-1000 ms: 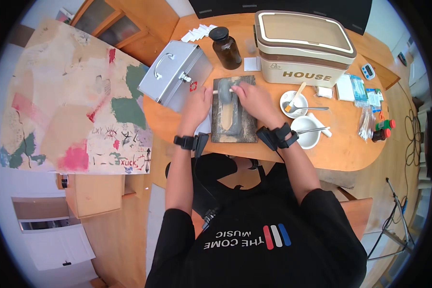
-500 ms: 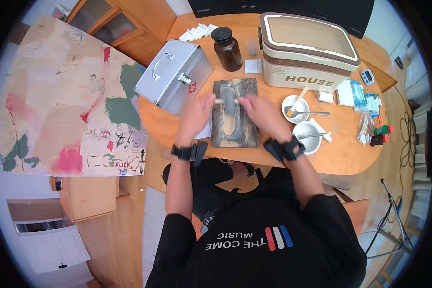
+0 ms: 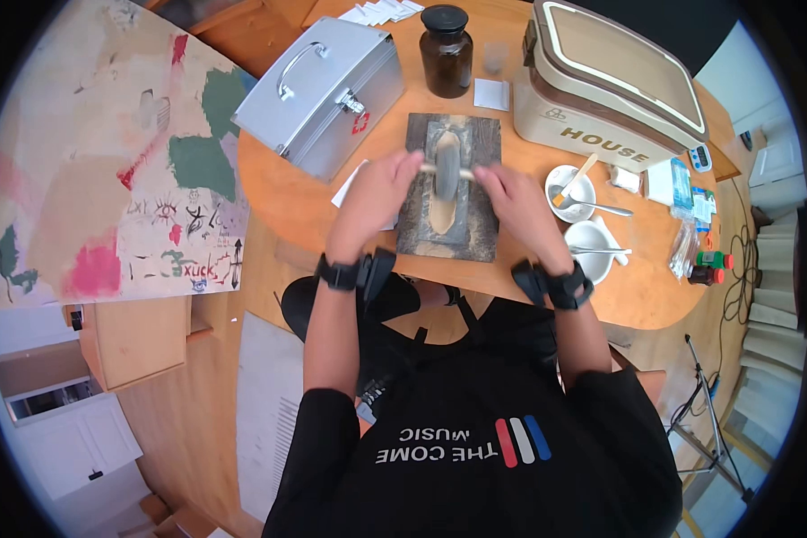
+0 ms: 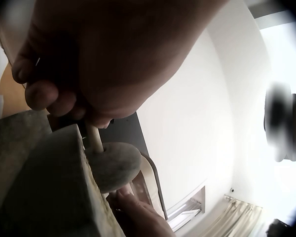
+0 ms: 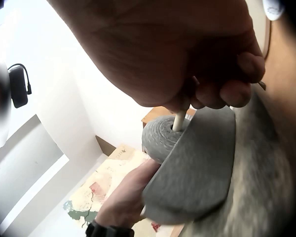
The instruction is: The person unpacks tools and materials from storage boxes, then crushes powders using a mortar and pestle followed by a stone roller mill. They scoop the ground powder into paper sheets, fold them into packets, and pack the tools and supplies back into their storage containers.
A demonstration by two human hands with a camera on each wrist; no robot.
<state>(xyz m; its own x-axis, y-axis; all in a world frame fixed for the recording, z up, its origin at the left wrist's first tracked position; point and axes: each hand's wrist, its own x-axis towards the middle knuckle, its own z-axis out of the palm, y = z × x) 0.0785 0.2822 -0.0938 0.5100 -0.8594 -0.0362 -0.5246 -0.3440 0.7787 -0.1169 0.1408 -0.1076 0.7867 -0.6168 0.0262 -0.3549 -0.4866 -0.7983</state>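
Observation:
In the head view a grey stone grinding wheel (image 3: 447,172) stands upright in a narrow boat-shaped stone trough (image 3: 462,213). Tan powder (image 3: 441,218) lies in the groove on both sides of the wheel. My left hand (image 3: 378,195) grips one end of the pale wooden axle (image 3: 429,168), and my right hand (image 3: 522,208) grips the other. Both wrist views show curled fingers around the axle, close above the trough wall (image 5: 197,168). Beneath the trough lies a dark, worn board (image 3: 486,235).
Left of the board stands a silver metal case (image 3: 318,99); behind are a brown glass jar (image 3: 446,56) and a cream storage box (image 3: 592,108). To the right sit a white bowl (image 3: 560,184) with a brush and spoon, and a white mortar (image 3: 592,264). Bottles (image 3: 710,262) stand near the right edge.
The wheel has rolled from the far part of the trough back toward my body, now about midway. Both hands moved with it, still gripping the axle. The head view has also shifted.

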